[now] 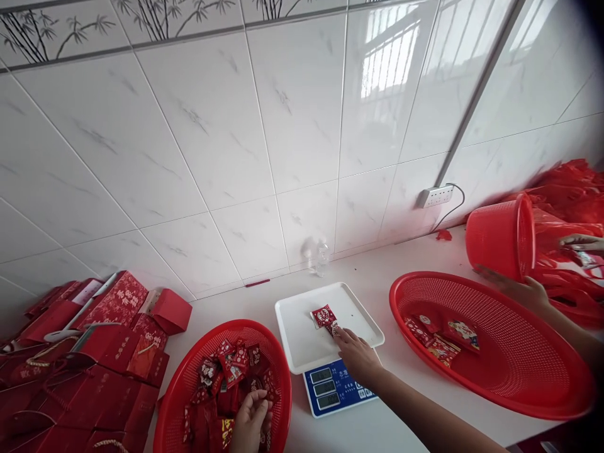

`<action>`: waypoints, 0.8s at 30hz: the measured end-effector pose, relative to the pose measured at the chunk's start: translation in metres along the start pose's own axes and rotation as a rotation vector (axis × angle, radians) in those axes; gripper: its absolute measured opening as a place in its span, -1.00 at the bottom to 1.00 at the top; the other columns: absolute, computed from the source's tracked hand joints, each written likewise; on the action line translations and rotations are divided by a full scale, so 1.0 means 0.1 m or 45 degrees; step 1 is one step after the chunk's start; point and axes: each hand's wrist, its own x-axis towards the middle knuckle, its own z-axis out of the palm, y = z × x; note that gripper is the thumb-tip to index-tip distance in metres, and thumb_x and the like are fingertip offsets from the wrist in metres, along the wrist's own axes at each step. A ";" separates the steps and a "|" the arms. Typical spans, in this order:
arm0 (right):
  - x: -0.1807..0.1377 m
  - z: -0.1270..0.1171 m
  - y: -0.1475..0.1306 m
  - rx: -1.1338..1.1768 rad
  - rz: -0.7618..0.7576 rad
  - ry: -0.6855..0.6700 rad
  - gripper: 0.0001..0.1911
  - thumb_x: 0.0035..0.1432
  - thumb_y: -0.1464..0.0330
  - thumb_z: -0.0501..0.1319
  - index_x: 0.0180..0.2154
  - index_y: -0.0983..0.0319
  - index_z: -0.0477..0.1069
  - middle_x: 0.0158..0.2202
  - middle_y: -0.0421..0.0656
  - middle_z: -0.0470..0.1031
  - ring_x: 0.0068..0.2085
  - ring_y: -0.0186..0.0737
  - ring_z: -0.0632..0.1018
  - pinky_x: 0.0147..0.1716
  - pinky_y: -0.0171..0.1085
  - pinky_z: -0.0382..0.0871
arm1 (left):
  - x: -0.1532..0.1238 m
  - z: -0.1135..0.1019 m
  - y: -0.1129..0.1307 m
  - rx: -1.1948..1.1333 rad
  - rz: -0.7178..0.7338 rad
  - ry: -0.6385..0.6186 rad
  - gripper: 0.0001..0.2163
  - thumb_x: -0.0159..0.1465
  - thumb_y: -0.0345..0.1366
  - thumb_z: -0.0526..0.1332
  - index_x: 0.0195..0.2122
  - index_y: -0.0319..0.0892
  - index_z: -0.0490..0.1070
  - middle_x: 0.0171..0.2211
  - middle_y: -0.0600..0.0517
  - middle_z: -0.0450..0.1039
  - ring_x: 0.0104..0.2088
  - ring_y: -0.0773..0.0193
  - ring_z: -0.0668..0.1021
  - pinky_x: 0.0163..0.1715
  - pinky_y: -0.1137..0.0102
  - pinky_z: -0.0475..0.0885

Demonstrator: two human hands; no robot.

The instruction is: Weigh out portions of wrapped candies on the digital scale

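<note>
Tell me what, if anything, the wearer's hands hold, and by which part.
Right hand: touches the near end of the small red packets on the white pan; grip uncertain. Left hand: over the red basket; any hold cannot be told.

White-patterned red packet (323,316), white tray (298,347)

I have room to pass over the table (370,282) behind the white tray (297,330), but a clear plastic item (322,257) stands near the wall (302,145). My right hand (357,358) bars the tray's near side; red boxes (111,346) crowd the left basket (241,324), a tub (497,239) the right basket (514,377).
</note>
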 end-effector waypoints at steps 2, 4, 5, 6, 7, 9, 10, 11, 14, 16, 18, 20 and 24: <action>0.04 0.00 0.02 -0.030 -0.010 0.017 -0.39 0.03 0.58 -0.01 0.15 0.24 0.20 0.26 -0.07 0.08 0.25 -0.05 0.10 0.15 -0.04 0.07 | 0.03 -0.03 -0.02 0.148 0.087 0.008 -0.67 -0.15 -0.14 0.35 -0.37 -0.17 0.41 -0.40 0.00 0.48 -0.37 0.22 0.52 -0.35 0.39 0.40; 0.07 -0.01 0.04 -0.051 -0.020 0.033 -0.35 -0.02 0.64 -0.03 0.15 0.25 0.21 0.26 -0.07 0.10 0.24 -0.06 0.11 0.14 -0.05 0.09 | 0.07 -0.06 -0.05 0.336 0.189 0.028 -0.77 -0.04 -0.23 0.27 -0.34 -0.19 0.41 -0.29 -0.05 0.48 -0.22 0.18 0.51 -0.17 0.37 0.38; 0.08 -0.02 0.05 -0.057 -0.024 0.038 -0.34 -0.04 0.65 -0.04 0.14 0.25 0.22 0.25 -0.07 0.11 0.24 -0.06 0.12 0.13 -0.05 0.10 | 0.09 -0.09 -0.06 0.475 0.240 0.041 -0.80 0.00 -0.28 0.23 -0.32 -0.20 0.41 -0.23 -0.08 0.48 -0.15 0.17 0.50 -0.08 0.37 0.34; 0.09 -0.03 0.06 -0.059 -0.029 0.041 -0.33 -0.04 0.66 -0.05 0.13 0.25 0.23 0.25 -0.07 0.12 0.24 -0.06 0.13 0.12 -0.05 0.11 | 0.11 -0.11 -0.07 0.635 0.278 0.057 -0.80 0.03 -0.33 0.19 -0.28 -0.21 0.41 -0.19 -0.09 0.47 -0.10 0.17 0.48 -0.02 0.37 0.30; 0.10 -0.03 0.07 -0.058 -0.032 0.042 -0.33 -0.04 0.67 -0.06 0.13 0.25 0.23 0.24 -0.07 0.13 0.24 -0.06 0.13 0.11 -0.05 0.12 | 0.13 -0.14 -0.08 0.790 0.304 0.073 -0.78 0.05 -0.37 0.16 -0.25 -0.21 0.41 -0.15 -0.10 0.45 -0.06 0.16 0.45 0.02 0.36 0.26; 0.12 -0.01 0.08 -0.053 -0.029 0.037 -0.33 -0.03 0.67 -0.08 0.15 0.27 0.21 0.25 -0.05 0.11 0.24 -0.06 0.12 0.11 -0.03 0.14 | 0.18 -0.20 -0.10 1.023 0.328 0.106 -0.72 0.05 -0.42 0.14 -0.18 -0.21 0.40 -0.05 -0.12 0.40 0.05 0.14 0.37 0.09 0.34 0.17; 0.12 0.01 0.09 -0.049 -0.023 0.033 -0.33 -0.02 0.66 -0.08 0.16 0.28 0.19 0.26 -0.04 0.10 0.25 -0.06 0.11 0.10 -0.03 0.15 | 0.21 -0.24 -0.11 1.117 0.323 0.126 -0.68 0.05 -0.43 0.14 -0.13 -0.22 0.39 0.02 -0.14 0.35 0.12 0.12 0.30 0.13 0.32 0.11; 0.11 0.02 0.09 -0.046 -0.017 0.029 -0.34 0.00 0.65 -0.09 0.17 0.29 0.17 0.26 -0.04 0.08 0.25 -0.06 0.10 0.10 -0.04 0.16 | 0.23 -0.27 -0.12 1.206 0.303 0.151 -0.63 0.05 -0.44 0.15 -0.07 -0.23 0.36 0.10 -0.15 0.28 0.18 0.09 0.21 0.16 0.30 0.05; 0.07 0.07 0.08 -0.037 -0.016 0.045 -0.42 0.10 0.56 -0.10 0.18 0.29 0.14 0.29 -0.05 0.02 0.27 -0.09 0.05 0.12 -0.08 0.16 | 0.31 -0.39 -0.14 1.534 0.197 0.231 -0.45 0.08 -0.39 0.18 0.14 -0.25 0.18 0.26 -0.21 -0.01 0.28 -0.03 -0.03 0.19 0.19 -0.09; 0.03 0.08 0.05 -0.014 -0.043 0.072 -0.47 0.15 0.48 -0.08 0.17 0.31 0.16 0.29 -0.04 -0.01 0.28 -0.09 0.03 0.16 -0.11 0.11 | 0.36 -0.46 -0.15 1.673 0.123 0.271 -0.38 0.09 -0.34 0.19 0.21 -0.22 0.08 0.28 -0.25 -0.10 0.28 -0.11 -0.06 0.18 0.12 -0.10; -0.02 0.08 0.02 0.026 -0.077 0.086 -0.49 0.17 0.44 -0.06 0.16 0.32 0.18 0.30 -0.02 -0.03 0.29 -0.09 0.01 0.19 -0.12 0.06 | 0.40 -0.50 -0.16 1.719 0.092 0.298 -0.36 0.11 -0.29 0.19 0.23 -0.18 0.03 0.29 -0.28 -0.15 0.27 -0.17 -0.06 0.16 0.07 -0.09; -0.07 0.07 -0.01 0.072 -0.097 0.081 -0.50 0.17 0.43 -0.04 0.15 0.32 0.20 0.30 -0.01 -0.03 0.29 -0.07 0.01 0.21 -0.12 0.04 | 0.43 -0.50 -0.16 1.757 0.073 0.307 -0.36 0.13 -0.23 0.17 0.24 -0.17 0.00 0.29 -0.32 -0.16 0.27 -0.20 -0.05 0.14 0.03 -0.08; -0.14 0.06 -0.05 0.177 -0.111 0.102 -0.53 0.15 0.42 0.01 0.11 0.25 0.27 0.27 -0.03 0.05 0.26 -0.04 0.09 0.18 -0.08 0.09 | 0.51 -0.44 -0.11 1.836 0.051 0.349 -0.39 0.15 -0.17 0.15 0.22 -0.21 0.04 0.25 -0.38 -0.08 0.23 -0.26 0.06 0.09 0.01 -0.01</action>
